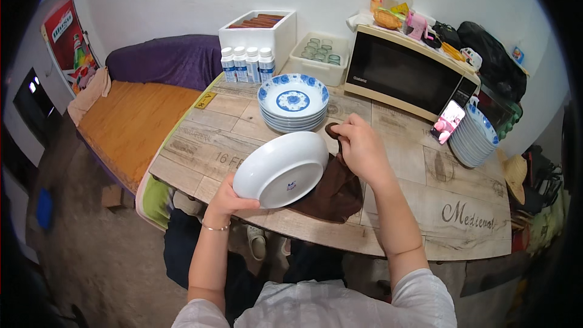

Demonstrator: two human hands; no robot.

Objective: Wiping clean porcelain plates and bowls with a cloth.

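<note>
My left hand (231, 198) grips the rim of a white porcelain dish (282, 168), thumb on the near side. The dish is tilted so its underside, with a small mark on the foot, faces me. In my right hand (362, 148) a brown cloth (334, 196) is pinched near one end. The rest of it hangs down behind the dish and onto the wood-patterned table (401, 218). Just beyond the dish stands a stack of blue-flowered dishes (294, 102). What lies on the dish's far face is hidden.
A second dish stack (473, 139) is at the right, with a lit phone (448, 121) leaning by it. Along the back are several white bottles (247, 64), a foam box (257, 34), a plastic tub of glasses (319, 66) and a Galanz microwave oven (405, 77).
</note>
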